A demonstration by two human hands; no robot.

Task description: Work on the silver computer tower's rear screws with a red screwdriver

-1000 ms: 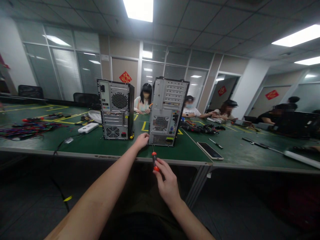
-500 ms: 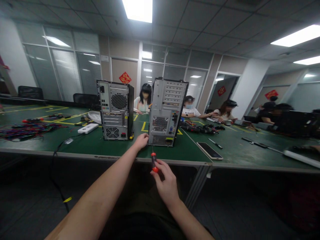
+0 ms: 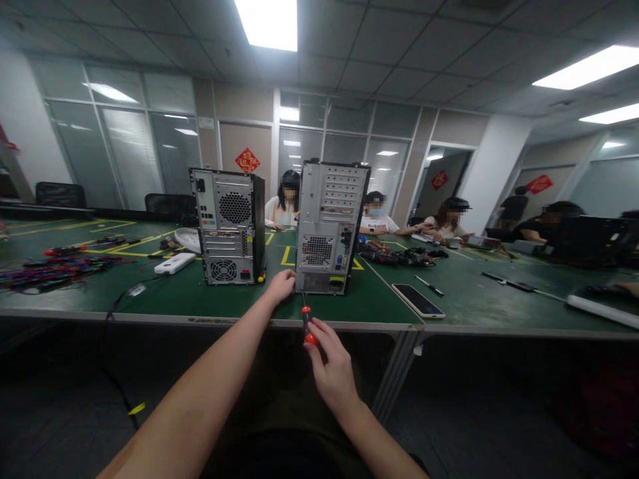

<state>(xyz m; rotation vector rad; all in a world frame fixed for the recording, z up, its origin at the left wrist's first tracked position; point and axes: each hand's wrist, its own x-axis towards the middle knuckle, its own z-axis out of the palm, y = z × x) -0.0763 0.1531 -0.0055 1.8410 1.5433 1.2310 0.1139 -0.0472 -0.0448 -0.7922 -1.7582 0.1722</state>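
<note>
Two computer towers stand upright on the green table with their backs towards me. My right hand (image 3: 329,356) holds a screwdriver (image 3: 307,326) by its black and red handle, between thumb and fingers. Its thin shaft points up to the lower left corner of the right-hand computer tower (image 3: 332,229). Whether the tip sits in a screw is too small to tell. At that same corner my left hand (image 3: 282,286) rests with its fingers curled against the case edge; what its fingertips pinch, if anything, is hidden. The left-hand computer tower (image 3: 229,229) is beside it, untouched.
A phone (image 3: 418,301) and another screwdriver (image 3: 429,285) lie to the right. Dark cables (image 3: 409,255) bunch behind them. On the left are a white power strip (image 3: 174,263) and coloured wires (image 3: 60,269). Several people sit across the table (image 3: 369,309).
My view has shifted slightly. Both hands and the screwdriver keep nearly the same place at the tower's lower corner.
</note>
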